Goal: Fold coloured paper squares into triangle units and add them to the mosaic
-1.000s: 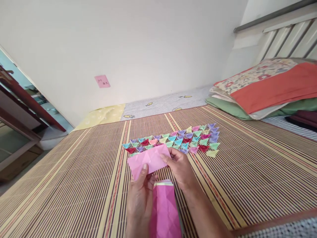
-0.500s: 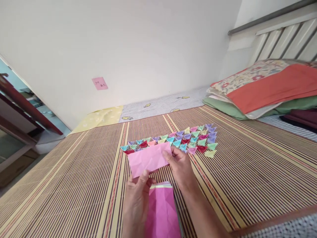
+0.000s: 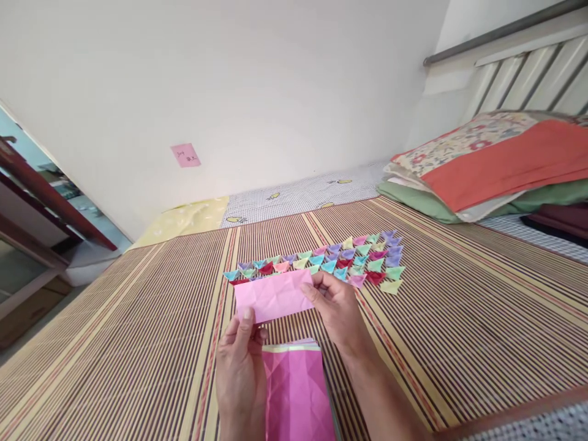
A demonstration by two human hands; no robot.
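A pink paper strip (image 3: 275,296) is stretched between my two hands above the striped mat. My left hand (image 3: 241,361) pinches its lower left corner, thumb on top. At the strip's right end my right hand (image 3: 337,312) grips it between thumb and fingers. Below the strip lies a stack of coloured paper (image 3: 298,392) with a magenta sheet on top, its left side partly covered by my left hand. Rows of small folded paper pieces (image 3: 344,263) in many colours lie on the mat just beyond, the nearest ones partly hidden by the strip.
The striped mat (image 3: 138,324) spreads over the bed. At the right lie a red floral pillow (image 3: 505,159) and green cloth (image 3: 418,202). A pink note (image 3: 185,155) is on the white wall. A doorway opens at the left.
My left hand has shifted left and slightly up to the strip's lower left corner. The strip has become more level, and more of the paper stack shows.
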